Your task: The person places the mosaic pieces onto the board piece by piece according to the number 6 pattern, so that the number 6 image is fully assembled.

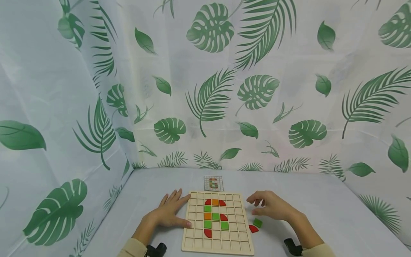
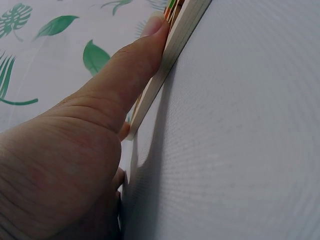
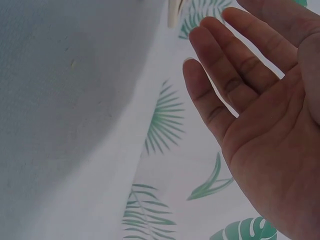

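A light wooden grid board (image 1: 218,242) lies on the table, with red rounded pieces, orange squares and green squares set in its cells. My left hand (image 1: 169,211) is spread at the board's left side. Its thumb (image 2: 132,65) rests against the board's edge, and the fingertips reach its upper left corner. Beyond the board's right edge, my right hand (image 1: 273,206) hovers with loosely bent fingers; its palm (image 3: 275,140) shows bare in the right wrist view. Below that hand are a loose green square (image 1: 258,223) and a loose red rounded piece (image 1: 253,228), close to the board.
Behind the board lies a small card (image 1: 213,183) printed with a grid and a coloured pattern. A white cloth (image 1: 321,200) covers the table. Leaf-printed curtains (image 1: 221,60) stand at the back and sides. A black device is strapped at each wrist.
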Demonstrator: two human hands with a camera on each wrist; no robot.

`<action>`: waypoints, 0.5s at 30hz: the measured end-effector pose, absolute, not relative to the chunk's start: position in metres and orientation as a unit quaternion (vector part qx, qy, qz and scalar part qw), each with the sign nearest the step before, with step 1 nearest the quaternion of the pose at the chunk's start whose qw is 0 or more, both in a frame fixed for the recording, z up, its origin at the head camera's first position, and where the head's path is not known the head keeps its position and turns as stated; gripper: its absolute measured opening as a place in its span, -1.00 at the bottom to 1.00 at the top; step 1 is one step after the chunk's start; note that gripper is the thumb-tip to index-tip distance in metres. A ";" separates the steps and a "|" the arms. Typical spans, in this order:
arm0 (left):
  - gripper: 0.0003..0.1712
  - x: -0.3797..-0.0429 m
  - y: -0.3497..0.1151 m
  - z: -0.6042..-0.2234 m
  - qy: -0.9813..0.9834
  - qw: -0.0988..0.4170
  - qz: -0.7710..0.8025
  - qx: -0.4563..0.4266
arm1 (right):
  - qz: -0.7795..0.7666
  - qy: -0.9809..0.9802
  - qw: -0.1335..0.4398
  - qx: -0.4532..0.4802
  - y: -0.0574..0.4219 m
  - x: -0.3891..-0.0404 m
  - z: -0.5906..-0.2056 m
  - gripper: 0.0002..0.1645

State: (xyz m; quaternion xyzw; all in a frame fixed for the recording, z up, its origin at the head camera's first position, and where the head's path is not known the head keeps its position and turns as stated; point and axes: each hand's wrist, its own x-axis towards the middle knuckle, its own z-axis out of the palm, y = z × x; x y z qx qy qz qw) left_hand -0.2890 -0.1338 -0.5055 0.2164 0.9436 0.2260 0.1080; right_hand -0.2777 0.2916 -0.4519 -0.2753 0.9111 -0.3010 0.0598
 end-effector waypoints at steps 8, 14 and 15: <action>0.32 -0.290 -0.133 -0.506 0.944 0.105 0.225 0.216 | -0.314 0.905 0.109 -0.265 0.298 -0.281 -0.458 -0.50; 0.32 -0.289 -0.133 -0.505 0.944 0.108 0.226 0.216 | -0.323 0.896 0.152 -0.263 0.302 -0.281 -0.461 -0.49; 0.32 -0.289 -0.133 -0.504 0.943 0.109 0.227 0.216 | -0.324 0.895 0.157 -0.264 0.303 -0.281 -0.461 -0.51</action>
